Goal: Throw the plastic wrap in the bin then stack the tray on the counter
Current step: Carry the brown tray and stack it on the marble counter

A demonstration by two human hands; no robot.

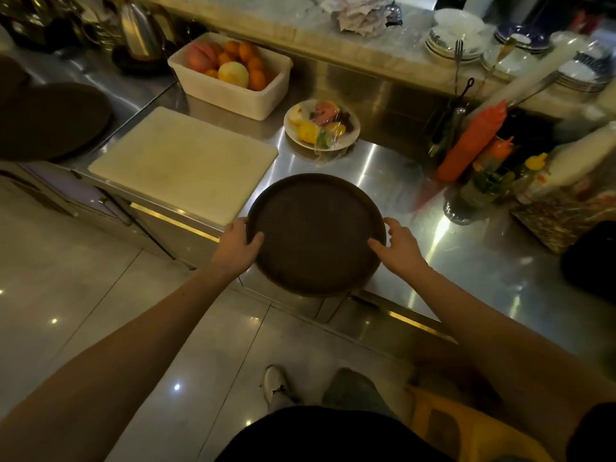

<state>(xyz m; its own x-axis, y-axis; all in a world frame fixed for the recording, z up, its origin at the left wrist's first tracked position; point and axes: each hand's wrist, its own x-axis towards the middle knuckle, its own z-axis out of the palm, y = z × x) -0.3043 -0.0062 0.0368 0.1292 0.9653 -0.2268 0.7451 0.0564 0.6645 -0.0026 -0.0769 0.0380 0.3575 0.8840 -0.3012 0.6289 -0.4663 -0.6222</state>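
Observation:
A round dark brown tray (316,233) sits at the front edge of the steel counter (466,255), its near rim overhanging the edge. My left hand (238,245) grips the tray's left rim, thumb on top. On the right rim lies my right hand (400,245), fingers curled over the edge. More round dark trays (50,121) lie stacked on the counter at the far left. Behind the tray stands a plate of cut fruit (321,125) covered in plastic wrap. No bin is in view.
A white cutting board (183,161) lies left of the tray. A white tub of fruit (230,75) stands behind it. Sauce bottles (473,141) and jars crowd the right side. Stacked dishes (460,38) sit on the back ledge. A yellow stool (466,425) stands by my legs.

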